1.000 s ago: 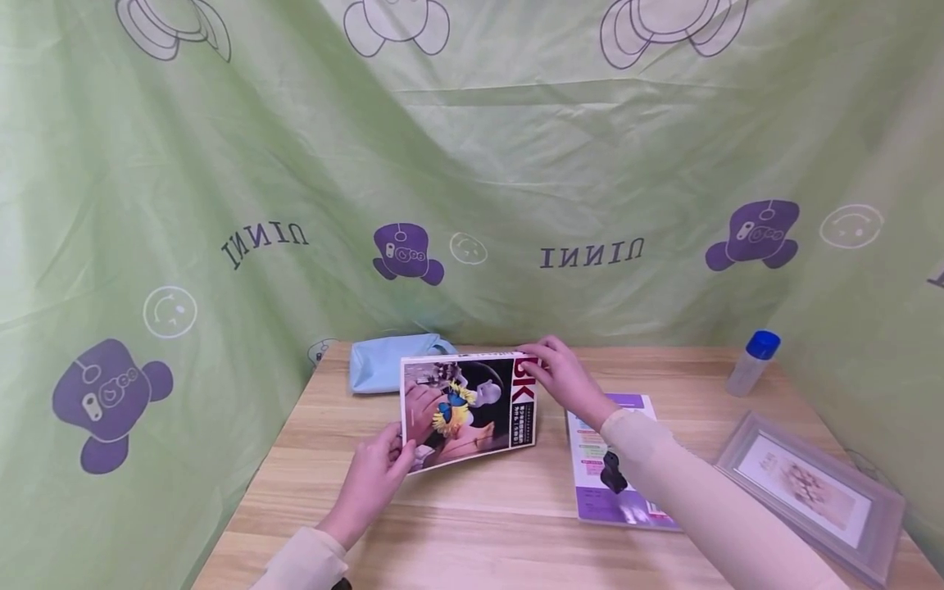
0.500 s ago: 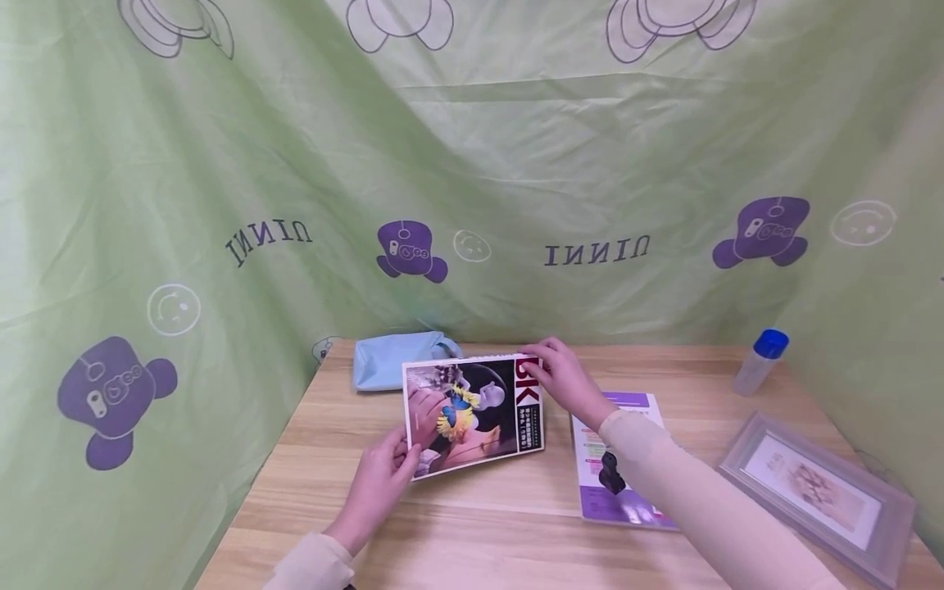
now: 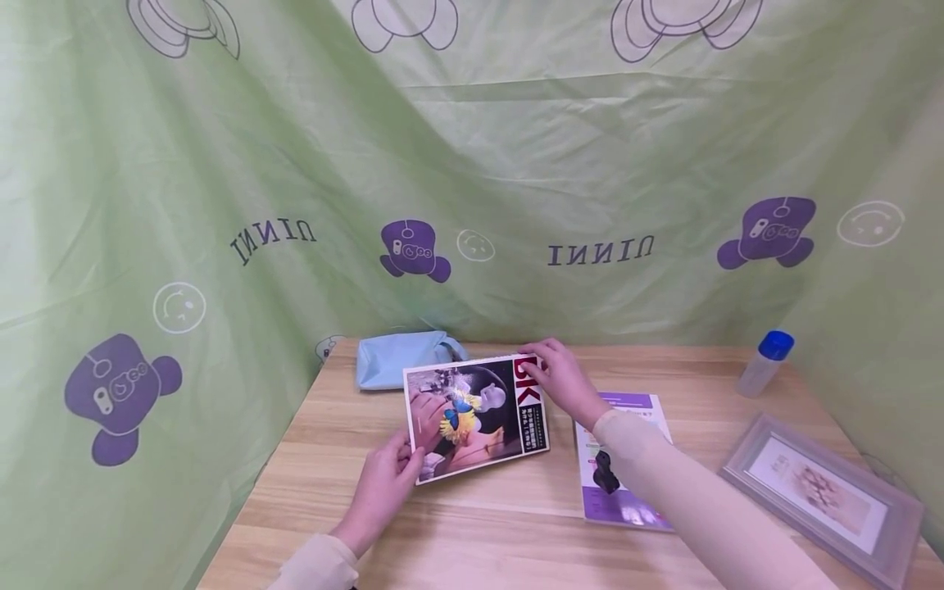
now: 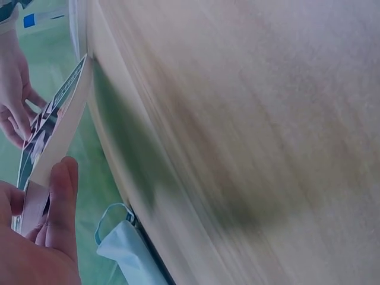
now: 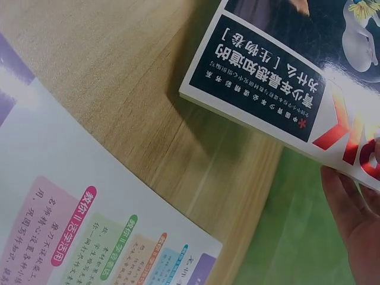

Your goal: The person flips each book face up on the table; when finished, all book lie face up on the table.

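Note:
A thick book (image 3: pixel 472 418) with a dark picture cover, yellow flowers and red letters is held tilted above the wooden table, cover toward the head camera. My left hand (image 3: pixel 385 483) grips its lower left side, thumb on the cover; in the left wrist view the fingers (image 4: pixel 62 202) lie behind it. At the upper right corner my right hand (image 3: pixel 564 381) pinches the book, with the thumb in front. The right wrist view shows the book's lettered cover (image 5: pixel 267 89) close over the table. Whether its lower edge touches the table I cannot tell.
A purple-and-white booklet (image 3: pixel 623 500) lies under my right forearm. To the right are a grey picture frame (image 3: pixel 826 500) and a clear bottle with a blue cap (image 3: pixel 767 365). A light blue pouch (image 3: pixel 398 360) lies behind the book. Green printed cloth (image 3: pixel 472 164) surrounds the table (image 3: pixel 472 549).
The book has leaned back a little, its cover turning more upward and its lower edge shifting slightly right. Both hands keep their hold. The head view has shifted slightly.

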A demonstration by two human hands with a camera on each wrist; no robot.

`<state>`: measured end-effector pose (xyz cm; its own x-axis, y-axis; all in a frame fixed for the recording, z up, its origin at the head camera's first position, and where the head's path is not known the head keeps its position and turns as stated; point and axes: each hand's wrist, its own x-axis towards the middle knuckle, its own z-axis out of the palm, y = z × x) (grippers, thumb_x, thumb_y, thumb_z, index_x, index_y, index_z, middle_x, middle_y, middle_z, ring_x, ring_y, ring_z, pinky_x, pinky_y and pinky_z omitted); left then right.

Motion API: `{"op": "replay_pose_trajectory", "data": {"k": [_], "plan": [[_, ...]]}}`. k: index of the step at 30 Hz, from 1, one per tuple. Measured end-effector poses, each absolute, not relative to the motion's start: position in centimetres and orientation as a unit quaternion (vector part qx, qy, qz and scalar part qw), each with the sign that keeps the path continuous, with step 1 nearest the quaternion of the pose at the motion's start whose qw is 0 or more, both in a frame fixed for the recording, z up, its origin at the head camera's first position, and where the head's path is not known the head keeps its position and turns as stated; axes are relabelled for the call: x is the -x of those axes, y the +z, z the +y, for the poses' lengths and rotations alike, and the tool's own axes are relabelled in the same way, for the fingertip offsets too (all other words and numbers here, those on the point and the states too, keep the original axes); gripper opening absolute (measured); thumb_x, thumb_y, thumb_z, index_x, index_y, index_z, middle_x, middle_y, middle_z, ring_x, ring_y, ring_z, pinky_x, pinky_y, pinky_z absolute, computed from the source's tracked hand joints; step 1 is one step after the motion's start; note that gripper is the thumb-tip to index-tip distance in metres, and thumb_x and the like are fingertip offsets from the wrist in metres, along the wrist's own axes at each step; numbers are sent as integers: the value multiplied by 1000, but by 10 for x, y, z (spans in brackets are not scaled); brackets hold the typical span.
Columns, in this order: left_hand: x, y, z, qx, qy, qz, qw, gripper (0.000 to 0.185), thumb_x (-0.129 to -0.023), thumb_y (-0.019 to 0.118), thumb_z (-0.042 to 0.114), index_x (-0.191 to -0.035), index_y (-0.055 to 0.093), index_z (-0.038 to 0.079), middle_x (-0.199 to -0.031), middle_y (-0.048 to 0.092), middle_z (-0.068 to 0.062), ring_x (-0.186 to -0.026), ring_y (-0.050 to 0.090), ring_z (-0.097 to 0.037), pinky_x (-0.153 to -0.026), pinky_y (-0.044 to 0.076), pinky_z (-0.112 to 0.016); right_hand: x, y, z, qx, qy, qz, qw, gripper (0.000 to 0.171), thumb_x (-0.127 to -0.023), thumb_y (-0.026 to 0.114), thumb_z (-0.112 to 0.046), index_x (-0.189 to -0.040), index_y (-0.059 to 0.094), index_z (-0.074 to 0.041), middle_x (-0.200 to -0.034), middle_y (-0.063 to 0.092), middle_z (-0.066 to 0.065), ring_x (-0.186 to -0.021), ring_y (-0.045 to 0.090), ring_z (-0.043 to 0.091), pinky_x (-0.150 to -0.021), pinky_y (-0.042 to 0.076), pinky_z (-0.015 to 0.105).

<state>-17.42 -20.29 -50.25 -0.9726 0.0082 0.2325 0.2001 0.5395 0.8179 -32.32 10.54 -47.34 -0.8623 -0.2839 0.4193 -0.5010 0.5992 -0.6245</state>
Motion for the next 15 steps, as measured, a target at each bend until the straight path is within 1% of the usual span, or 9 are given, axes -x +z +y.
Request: {"op": "replay_pose_trajectory", "data": {"k": [2,5,9,12,15], "plan": [[173,-504,-203,55,-472,-874,99,26,-99,68,5,-123,67,-5,-101,77,-17,-92,76,-24,-73,61,-24,323,-474,104,-220,388,-884,138,30,-97,74,-11,-126,72,-4,-116,64,15,-94,64,25,-82,59,43],[171,-507,-203,56,-470,-876,91,23,-99,68,7,-119,68,-5,-94,78,-12,-82,74,-16,-66,60,-24,324,-476,101,-215,388,-887,133,30,-97,75,-12,-127,72,-4,-117,64,16,-93,64,25,-82,58,43],[169,-510,-204,55,-466,-880,73,20,-100,68,9,-115,68,-5,-81,74,-2,-63,65,-8,-53,56,-26,324,-478,98,-205,385,-891,127,31,-98,74,-13,-127,72,-3,-117,64,16,-93,64,26,-84,58,44],[168,-512,-205,50,-467,-881,59,18,-101,67,11,-113,68,-3,-74,70,4,-56,60,-8,-48,52,-26,324,-479,95,-198,386,-893,122,31,-98,75,-14,-127,72,-4,-119,64,17,-94,64,27,-86,57,45],[166,-513,-206,50,-473,-878,47,18,-101,68,13,-111,67,-2,-74,69,4,-55,62,-12,-47,52,-27,324,-480,92,-190,387,-894,119,31,-97,75,-14,-127,72,-5,-121,63,19,-95,64,28,-85,58,45]]}}
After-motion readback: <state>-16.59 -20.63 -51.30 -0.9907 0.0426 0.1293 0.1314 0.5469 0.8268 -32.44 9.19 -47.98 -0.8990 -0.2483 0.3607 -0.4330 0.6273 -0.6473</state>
